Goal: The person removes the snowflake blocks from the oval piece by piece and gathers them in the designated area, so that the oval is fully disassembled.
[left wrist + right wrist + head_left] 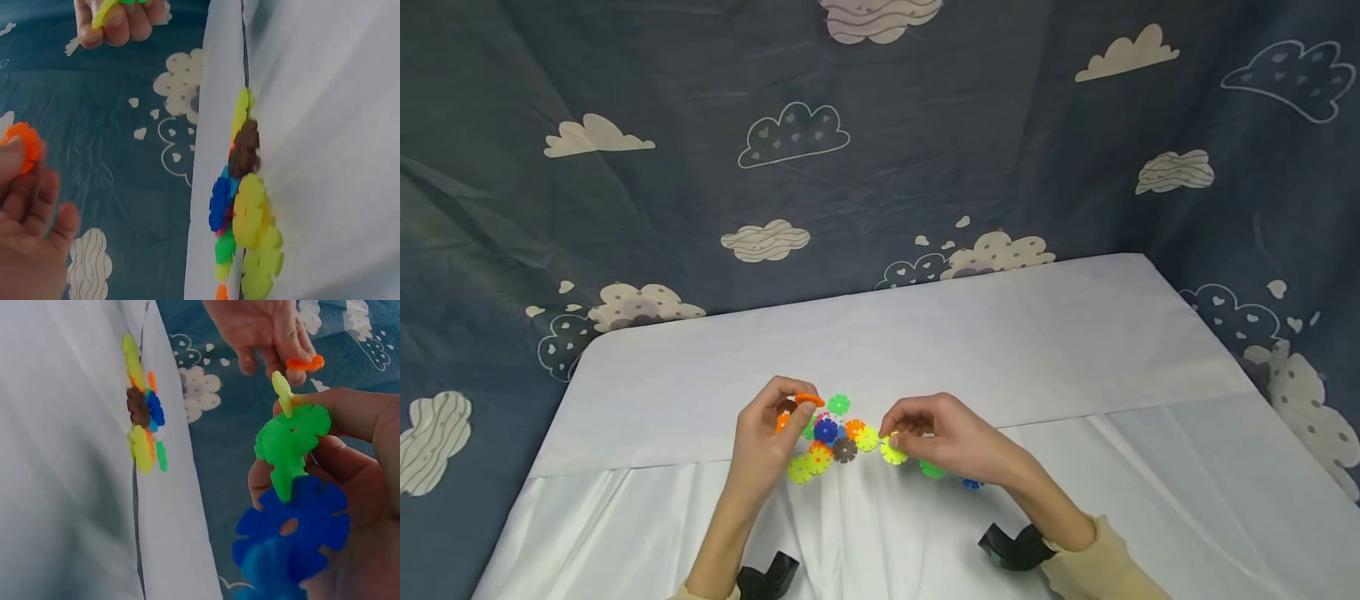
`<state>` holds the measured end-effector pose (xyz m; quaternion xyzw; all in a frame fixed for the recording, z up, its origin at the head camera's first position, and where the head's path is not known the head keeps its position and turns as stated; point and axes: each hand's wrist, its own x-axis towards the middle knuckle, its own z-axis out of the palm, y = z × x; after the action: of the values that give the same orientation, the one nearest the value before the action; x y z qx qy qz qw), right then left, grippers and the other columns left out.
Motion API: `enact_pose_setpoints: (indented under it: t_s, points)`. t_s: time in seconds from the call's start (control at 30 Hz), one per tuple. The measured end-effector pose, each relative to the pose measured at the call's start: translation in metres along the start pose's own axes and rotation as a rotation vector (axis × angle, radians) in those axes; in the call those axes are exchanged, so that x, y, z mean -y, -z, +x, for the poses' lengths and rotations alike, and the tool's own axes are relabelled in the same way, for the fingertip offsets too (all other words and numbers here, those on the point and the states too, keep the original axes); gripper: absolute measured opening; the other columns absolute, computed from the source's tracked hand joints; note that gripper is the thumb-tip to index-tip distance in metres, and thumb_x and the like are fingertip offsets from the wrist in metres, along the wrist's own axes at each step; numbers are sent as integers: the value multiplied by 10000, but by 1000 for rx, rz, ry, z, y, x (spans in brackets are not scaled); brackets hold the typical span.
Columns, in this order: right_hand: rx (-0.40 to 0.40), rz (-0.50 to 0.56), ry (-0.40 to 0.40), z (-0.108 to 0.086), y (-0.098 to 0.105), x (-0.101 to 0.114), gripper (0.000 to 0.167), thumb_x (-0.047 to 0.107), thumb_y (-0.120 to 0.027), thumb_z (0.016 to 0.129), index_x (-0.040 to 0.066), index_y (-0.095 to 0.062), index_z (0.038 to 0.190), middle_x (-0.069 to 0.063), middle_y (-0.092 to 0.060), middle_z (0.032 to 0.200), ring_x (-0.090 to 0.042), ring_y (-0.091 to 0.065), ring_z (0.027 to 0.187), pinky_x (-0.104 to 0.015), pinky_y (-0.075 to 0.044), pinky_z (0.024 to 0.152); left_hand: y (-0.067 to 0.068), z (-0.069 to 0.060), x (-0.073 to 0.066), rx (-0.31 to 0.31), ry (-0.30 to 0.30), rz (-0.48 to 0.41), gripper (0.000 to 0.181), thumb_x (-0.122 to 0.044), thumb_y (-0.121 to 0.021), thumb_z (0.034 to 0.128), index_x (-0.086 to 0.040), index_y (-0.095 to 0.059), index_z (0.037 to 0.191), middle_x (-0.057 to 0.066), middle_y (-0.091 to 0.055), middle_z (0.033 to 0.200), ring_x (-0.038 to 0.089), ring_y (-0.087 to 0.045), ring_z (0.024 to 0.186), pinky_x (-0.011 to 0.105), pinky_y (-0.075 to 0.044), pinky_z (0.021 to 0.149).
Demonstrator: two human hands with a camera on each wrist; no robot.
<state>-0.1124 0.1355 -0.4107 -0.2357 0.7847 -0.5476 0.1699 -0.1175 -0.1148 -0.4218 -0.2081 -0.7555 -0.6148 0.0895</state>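
Note:
Between thumb and fingers, my left hand (765, 433) pinches an orange notched plastic disc (24, 147), seen edge-on in the head view. My right hand (951, 437) grips a chain of interlocked notched discs. The chain has a yellow disc (283, 394) at one end, then green discs (294, 437), then a dark blue disc (294, 522) and a lighter blue disc (272, 572) nearest the right wrist camera. Apart from each other, both hands are raised above the table. Loose discs lie between and below them, including a brown disc (845, 450) and a blue disc (825, 430).
A white cloth covers the table (1000, 350), with a seam running across it. Yellow discs (801, 469) and a green disc (838, 404) edge the loose pile. Behind stands a dark curtain (970, 150) with cloud prints. Black wrist mounts (1015, 547) sit on both forearms.

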Motion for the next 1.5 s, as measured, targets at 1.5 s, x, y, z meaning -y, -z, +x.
enact_pose_setpoints:
  t_s: [1.5]
  points:
    - [-158,-124,78,3,-9,2,222,57,-686,920,225,-698,1064,131,-653,984,-112,-599,851,-317,-521,837,-31,-8,-5,239,288,126,121,-200,-773,868,-266,-707,946,-74,-609,802,137,-507,650,221,-412,563]
